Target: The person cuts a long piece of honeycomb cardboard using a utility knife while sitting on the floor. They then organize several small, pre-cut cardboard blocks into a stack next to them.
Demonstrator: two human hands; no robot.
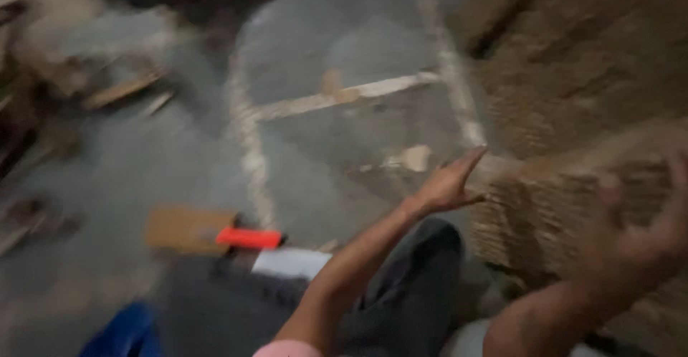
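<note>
**Both hands at the woven bundle, left one nearer its end**

While the frame is motion-blurred, the layout still reads. Left hand (448, 185) is flat, fingers pressed together and pointing up-right, fingertips at or just touching the near-left end of the brown woven bundle (573, 199); contact can't be confirmed through the blur. Right hand (638, 235) sits over the bundle's front face, fingers spread and curled, not visibly pinching anything — too smeared to say if it presses on the surface.

Bundle lies right of the left hand, directly beyond the right hand. Its long axis runs roughly left-to-right across the view, rising slightly rightward, and it continues off the right edge. More of the same brown material (588, 63) piles behind it.

Well apart, down-left on the grey concrete floor (344, 41): a red-orange handled tool (249, 238) lying across a piece of cardboard (183, 228), long axis near horizontal. Neither hand is close to it; left is the nearer.
</note>
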